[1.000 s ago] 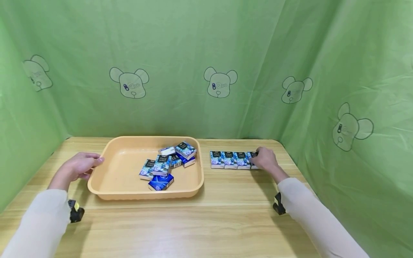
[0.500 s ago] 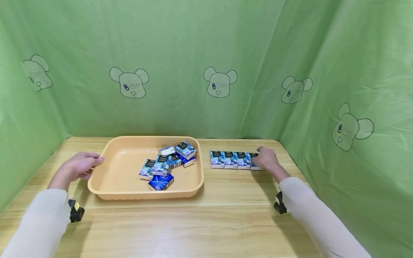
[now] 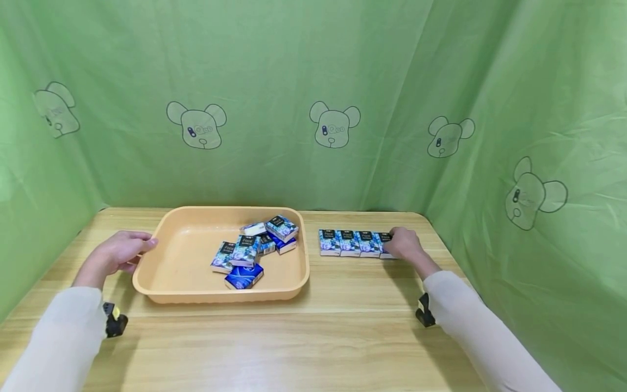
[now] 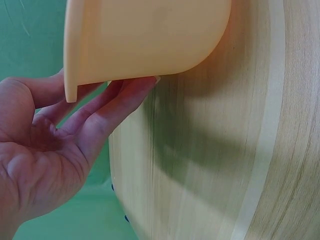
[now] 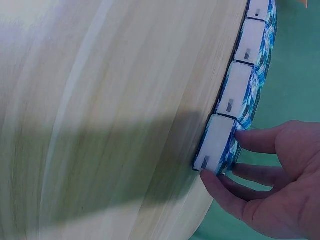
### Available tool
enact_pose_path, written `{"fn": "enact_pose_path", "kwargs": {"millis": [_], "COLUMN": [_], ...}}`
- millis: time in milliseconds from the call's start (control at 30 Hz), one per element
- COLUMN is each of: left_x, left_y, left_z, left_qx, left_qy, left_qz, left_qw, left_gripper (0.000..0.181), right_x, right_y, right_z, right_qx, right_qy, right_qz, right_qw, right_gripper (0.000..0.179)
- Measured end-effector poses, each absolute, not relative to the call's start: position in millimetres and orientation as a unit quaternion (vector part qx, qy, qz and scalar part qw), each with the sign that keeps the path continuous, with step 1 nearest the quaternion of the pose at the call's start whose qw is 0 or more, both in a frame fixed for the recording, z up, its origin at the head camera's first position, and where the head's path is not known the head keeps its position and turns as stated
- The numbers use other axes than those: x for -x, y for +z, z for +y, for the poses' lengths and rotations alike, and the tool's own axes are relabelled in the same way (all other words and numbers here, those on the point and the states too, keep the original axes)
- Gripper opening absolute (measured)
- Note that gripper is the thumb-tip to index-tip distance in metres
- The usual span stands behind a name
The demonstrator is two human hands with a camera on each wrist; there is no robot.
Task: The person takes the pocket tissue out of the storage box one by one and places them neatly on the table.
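In the head view my left hand (image 3: 124,251) grips the left rim of a peach plastic tray (image 3: 171,297), thumb over the edge. The left wrist view shows its fingers (image 4: 120,100) against the tray's outer wall. Several small blue floral tissue packs stand side by side in a row right of the tray. My right hand (image 3: 405,243) pinches the rightmost tissue pack (image 3: 386,246) of that row. Seen from the right wrist, the thumb lies on one side of this pack (image 5: 220,140) and fingers on its end. More tissue packs (image 3: 245,251) lie loosely heaped inside the tray.
The wooden table (image 3: 294,348) carries everything. Green curtain (image 3: 274,65) with printed bear heads hangs behind and at both sides. A black wrist camera (image 3: 115,321) sits under the left sleeve, another wrist camera (image 3: 425,310) at the right one.
The rightmost pack has shifted slightly toward me and shows more of its top, as the right hand has drawn a little to the right. Left hand and tray hold still.
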State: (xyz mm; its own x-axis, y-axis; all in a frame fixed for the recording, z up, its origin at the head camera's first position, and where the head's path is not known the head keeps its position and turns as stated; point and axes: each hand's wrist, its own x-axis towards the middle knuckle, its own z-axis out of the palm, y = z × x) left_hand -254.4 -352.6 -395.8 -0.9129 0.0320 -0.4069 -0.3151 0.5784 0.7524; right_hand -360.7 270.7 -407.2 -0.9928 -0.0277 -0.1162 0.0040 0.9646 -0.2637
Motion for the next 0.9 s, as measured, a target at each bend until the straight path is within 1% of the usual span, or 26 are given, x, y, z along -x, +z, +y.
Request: {"fn": "enact_pose_path", "kwargs": {"millis": [467,900], "left_x": [254.0,253.7], "left_y": [-396.7,-395.7], "left_z": [-352.7,-353.2], "left_qx": [0.079,0.076], "left_qy": [0.452,0.453], "left_qz": [0.868,0.868], "left_qw": [0.190,0.190], "left_gripper": [0.068,0.069], "right_x": [362.5,360.1], "right_y": [-410.4,-403.3], "right_z": [271.9,269.8], "right_qx": [0.005,0.008], "right_qy": [-0.140,-0.125], "right_qz": [0.989,0.990], "right_qw": [0.055,0.063], "right_gripper": [0.060,0.061]}}
